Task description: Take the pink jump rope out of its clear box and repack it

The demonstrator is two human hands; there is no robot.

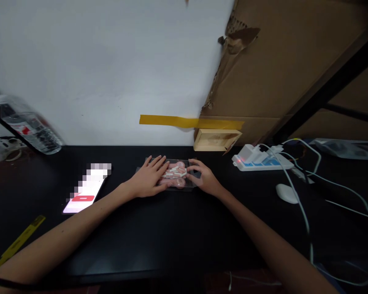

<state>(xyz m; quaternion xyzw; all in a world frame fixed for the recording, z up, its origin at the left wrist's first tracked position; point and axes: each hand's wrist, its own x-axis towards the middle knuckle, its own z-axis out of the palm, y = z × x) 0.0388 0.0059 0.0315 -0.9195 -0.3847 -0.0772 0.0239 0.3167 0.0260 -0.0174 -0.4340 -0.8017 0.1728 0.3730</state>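
Note:
A clear flat plastic box (187, 185) lies on the black table (159, 237), with pink round pieces and small white-and-pink pieces inside. My left hand (150, 177) rests on the left part of the box, fingers spread and pointing away from me. At the right end of the box is my right hand (204, 177), its fingertips touching the box and its thumb and fingers apart. Parts of the box are hidden beneath my left hand.
A lit phone (87, 188) lies left, near a yellow strip (23, 241). A plastic bottle (33, 128) leans back left. A small wooden tray (216, 140) stands behind. Right are a power strip (260, 163), white mouse (286, 193) and cables (303, 216).

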